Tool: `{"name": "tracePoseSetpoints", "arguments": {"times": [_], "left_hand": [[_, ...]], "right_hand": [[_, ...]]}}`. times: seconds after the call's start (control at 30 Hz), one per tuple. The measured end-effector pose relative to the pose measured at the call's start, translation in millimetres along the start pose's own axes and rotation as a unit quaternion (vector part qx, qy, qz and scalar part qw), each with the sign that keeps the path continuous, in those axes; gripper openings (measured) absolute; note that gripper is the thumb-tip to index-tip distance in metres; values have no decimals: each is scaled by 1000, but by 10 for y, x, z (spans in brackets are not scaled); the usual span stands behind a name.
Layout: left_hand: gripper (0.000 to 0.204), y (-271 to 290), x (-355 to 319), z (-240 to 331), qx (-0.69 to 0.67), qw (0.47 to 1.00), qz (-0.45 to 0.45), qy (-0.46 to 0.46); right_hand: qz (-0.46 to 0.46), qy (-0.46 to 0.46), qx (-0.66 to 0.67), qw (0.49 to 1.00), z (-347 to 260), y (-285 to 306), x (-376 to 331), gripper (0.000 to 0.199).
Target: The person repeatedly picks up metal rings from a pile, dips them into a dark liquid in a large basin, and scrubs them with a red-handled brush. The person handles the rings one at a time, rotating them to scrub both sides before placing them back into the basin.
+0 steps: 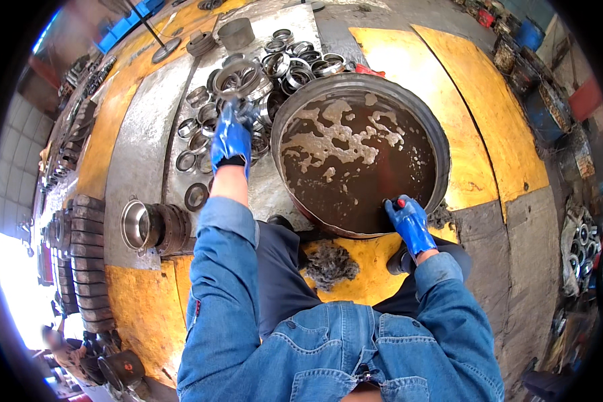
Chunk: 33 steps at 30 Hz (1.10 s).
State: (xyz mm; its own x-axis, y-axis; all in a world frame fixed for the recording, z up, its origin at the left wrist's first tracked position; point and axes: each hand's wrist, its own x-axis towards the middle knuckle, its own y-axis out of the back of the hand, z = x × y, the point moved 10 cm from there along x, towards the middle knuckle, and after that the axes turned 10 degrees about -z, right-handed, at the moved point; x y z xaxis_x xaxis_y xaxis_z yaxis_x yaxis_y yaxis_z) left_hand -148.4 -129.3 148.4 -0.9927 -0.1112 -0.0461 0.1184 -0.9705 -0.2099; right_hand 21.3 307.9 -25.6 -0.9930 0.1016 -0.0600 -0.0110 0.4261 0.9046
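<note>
Observed: the person's left hand (232, 137), gloved in blue, is over the loose metal rings (295, 77) left of the round basin (365, 82); its fingers appear closed on the near edge of a wide metal ring (256, 85) (motion blur noted). The right hand (410, 224) is at the basin's near-right rim, fingers gripping a small red object (401, 202), kind indeterminable. Brown liquid (388, 175) with patchy foam stands in the basin.

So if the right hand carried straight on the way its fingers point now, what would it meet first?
Most likely the murky water in the round tub: the right hand points over its near edge toward the dark water. How high it sits above the surface is unclear.
</note>
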Motion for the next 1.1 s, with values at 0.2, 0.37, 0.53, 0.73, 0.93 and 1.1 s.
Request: {"name": "tracePoseSetpoints", "arguments": {"times": [0.2, 0.37, 0.53, 0.73, 0.93, 1.1], "left_hand": [[42, -757, -205, -1503, -5, 966, -224, 125], [59, -1193, -366, -2290, 304, 895, -242, 220], [84, -1250, -122, -2411, 544, 798, -224, 126], [93, -1165, 514, -2413, 604, 766, -212, 67], [70, -27, 1183, -3280, 305, 916, -178, 190], [34, -242, 1275, -3553, 625, 698, -329, 121]], "right_hand": [[22, 22, 13, 999, -60, 88, -15, 35], [-29, -44, 159, 986, 95, 60, 189, 38], [-51, -65, 229, 970, 72, 358, 493, 43], [-51, -99, 321, 941, 202, 366, 620, 37], [-63, -46, 301, 951, -113, 360, 638, 32], [-67, -72, 290, 952, -122, 410, 629, 35]]}}
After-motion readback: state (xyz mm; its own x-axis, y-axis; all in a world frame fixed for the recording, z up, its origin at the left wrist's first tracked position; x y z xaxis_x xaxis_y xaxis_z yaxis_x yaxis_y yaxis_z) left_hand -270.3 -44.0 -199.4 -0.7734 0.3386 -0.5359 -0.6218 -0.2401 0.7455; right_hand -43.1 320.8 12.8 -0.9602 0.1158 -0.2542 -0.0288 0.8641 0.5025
